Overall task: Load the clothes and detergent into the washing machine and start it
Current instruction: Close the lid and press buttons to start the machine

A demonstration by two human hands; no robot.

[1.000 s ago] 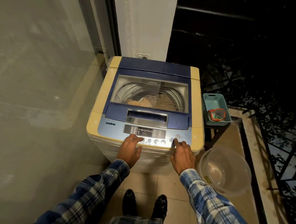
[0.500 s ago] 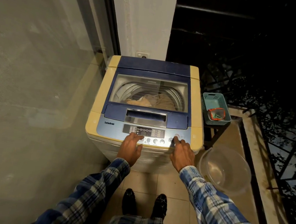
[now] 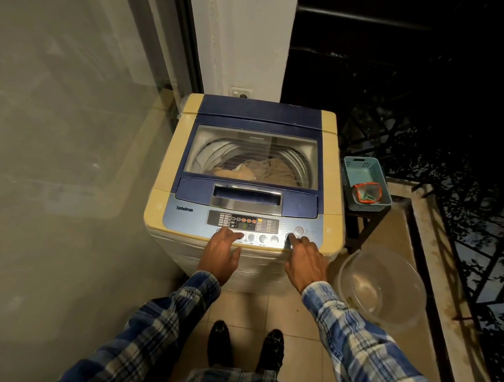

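A top-loading washing machine [image 3: 166, 163] in cream and blue stands in front of me with its glass lid closed. Beige and white clothes [image 3: 256, 169] lie in the drum under the glass. The control panel [image 3: 242, 222] at the front shows lit red and green indicators. My left hand [image 3: 222, 251] rests on the panel's left buttons with a finger extended. My right hand [image 3: 307, 263] points its index finger onto a round button at the panel's right end, just below the power button [image 3: 299, 230]. Neither hand holds anything.
A teal basket [image 3: 366, 171] with a small orange-rimmed container sits on a stand right of the machine. A clear plastic basin [image 3: 382, 287] lies on the tiled floor at the right. A glass pane stands to the left, a dark railing to the right.
Both hands stay on the panel, almost unmoved. The panel's indicator lights now show clearly lit.
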